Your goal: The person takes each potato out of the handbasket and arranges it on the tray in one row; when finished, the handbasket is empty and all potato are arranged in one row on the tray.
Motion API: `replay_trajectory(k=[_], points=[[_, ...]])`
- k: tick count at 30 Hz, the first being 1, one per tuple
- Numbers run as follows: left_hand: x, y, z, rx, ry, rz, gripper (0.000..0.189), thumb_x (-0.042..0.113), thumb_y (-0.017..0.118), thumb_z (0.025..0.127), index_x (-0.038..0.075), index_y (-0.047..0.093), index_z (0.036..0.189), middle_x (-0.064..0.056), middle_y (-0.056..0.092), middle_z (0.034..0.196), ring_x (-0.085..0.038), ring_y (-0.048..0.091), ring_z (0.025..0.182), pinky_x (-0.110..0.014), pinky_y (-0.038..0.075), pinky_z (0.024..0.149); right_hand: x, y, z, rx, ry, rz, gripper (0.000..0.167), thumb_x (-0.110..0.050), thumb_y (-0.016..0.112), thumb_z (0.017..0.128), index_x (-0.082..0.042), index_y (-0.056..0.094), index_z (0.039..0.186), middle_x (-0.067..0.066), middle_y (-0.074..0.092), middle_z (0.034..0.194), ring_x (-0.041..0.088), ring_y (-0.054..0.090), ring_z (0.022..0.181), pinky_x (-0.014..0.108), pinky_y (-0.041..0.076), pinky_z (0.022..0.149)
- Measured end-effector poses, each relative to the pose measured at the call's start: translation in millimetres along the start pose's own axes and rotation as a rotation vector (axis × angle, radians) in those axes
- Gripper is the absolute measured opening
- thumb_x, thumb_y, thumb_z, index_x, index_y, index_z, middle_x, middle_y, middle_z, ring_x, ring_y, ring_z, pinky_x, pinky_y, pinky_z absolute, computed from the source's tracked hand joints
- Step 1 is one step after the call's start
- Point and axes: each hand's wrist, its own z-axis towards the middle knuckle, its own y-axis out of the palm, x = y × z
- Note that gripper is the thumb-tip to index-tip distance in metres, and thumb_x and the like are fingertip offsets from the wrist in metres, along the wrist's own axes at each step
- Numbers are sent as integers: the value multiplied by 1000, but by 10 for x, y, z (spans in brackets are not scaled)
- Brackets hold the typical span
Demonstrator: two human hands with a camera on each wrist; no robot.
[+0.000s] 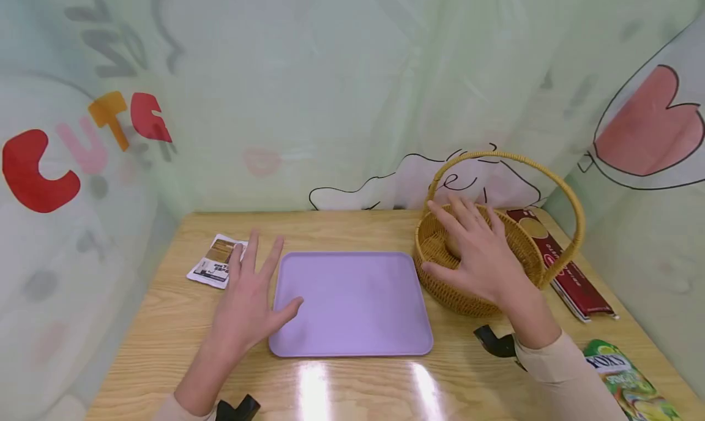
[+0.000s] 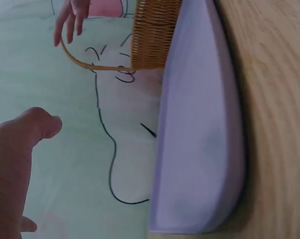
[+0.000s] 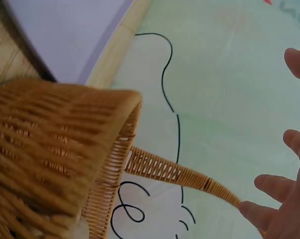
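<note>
My right hand [image 1: 484,256] is held above the wicker basket [image 1: 459,301], fingers spread and nothing in its grasp. The basket has a tall arched handle [image 1: 575,216]; a rounded brownish item [image 1: 453,245] inside it is mostly hidden by the hand. In the right wrist view the fingers [image 3: 276,189] are up beside the handle, over the basket's rim. My left hand [image 1: 248,311] hovers at the left edge of the lilac tray [image 1: 352,305], fingers spread and holding nothing. Its fingertips overlap a small white-and-brown packet [image 1: 215,265] in the head view.
A long dark red packet [image 1: 578,286] lies to the right of the basket, partly behind its handle. Nearer the front right is a green FOX'S bag [image 1: 628,381]. A printed curtain [image 1: 330,103] hangs behind the wooden table [image 1: 358,390].
</note>
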Motion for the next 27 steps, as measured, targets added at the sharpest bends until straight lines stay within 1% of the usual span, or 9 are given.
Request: replay_trajectory(k=[2,7,9,12,15,20,22,24,27], points=[[-59,117,-44,-18,-41,-61,106,56,73,73,28,14,157,-21,8,159,-55,22,134,-67,46,85,50,-3,29,-19,19,2,95,-61,66,78,-28,24,156,7,14,161,43,23,141,70,10,108],[-192,435,-169,-108,-123,-189,108,47,75,75,27,8,158,-24,21,155,-50,31,128,-62,45,90,186,-12,97,-73,63,-1,96,-63,67,78,-29,22,156,13,17,160,49,23,139,73,14,105],[-226,530,-210,-132,-132,-229,108,42,76,75,24,9,158,-25,26,152,-48,33,125,-60,43,92,243,-18,128,-89,74,3,96,-62,68,78,-29,22,156,15,19,159,51,23,138,73,15,105],[-260,622,-255,-139,-130,-272,107,34,78,73,18,15,157,-26,35,146,-44,36,119,-56,41,93,326,-37,163,-112,91,14,96,-60,69,78,-29,22,156,19,23,157,52,25,136,73,16,104],[-275,668,-274,-129,-125,-291,105,26,79,70,9,22,155,-27,44,138,-42,41,113,-53,40,92,410,-56,197,-124,95,20,96,-58,69,79,-28,21,156,21,26,155,52,28,135,74,20,101],[-297,688,-274,-115,-142,-339,92,10,79,68,-8,34,146,-28,53,121,-41,51,108,-51,44,95,539,-57,244,-134,116,86,93,-53,71,79,-32,22,155,23,27,153,53,29,133,72,24,99],[-312,692,-266,-117,-155,-348,87,5,77,67,-10,37,143,-26,55,116,-36,54,103,-48,47,92,585,-53,257,-140,130,109,93,-52,72,79,-33,23,155,23,27,153,54,30,132,72,25,99],[-324,693,-258,-122,-165,-346,82,2,76,67,-12,40,140,-22,56,109,-29,55,94,-42,50,83,632,-49,264,-149,146,126,93,-51,73,78,-33,23,155,23,27,153,55,32,131,72,27,98],[-336,698,-251,-123,-169,-342,75,0,75,67,-13,46,136,-15,55,99,-20,52,80,-35,49,70,700,-32,268,-165,172,153,94,-50,74,79,-29,23,155,23,26,154,53,31,132,72,28,97]])
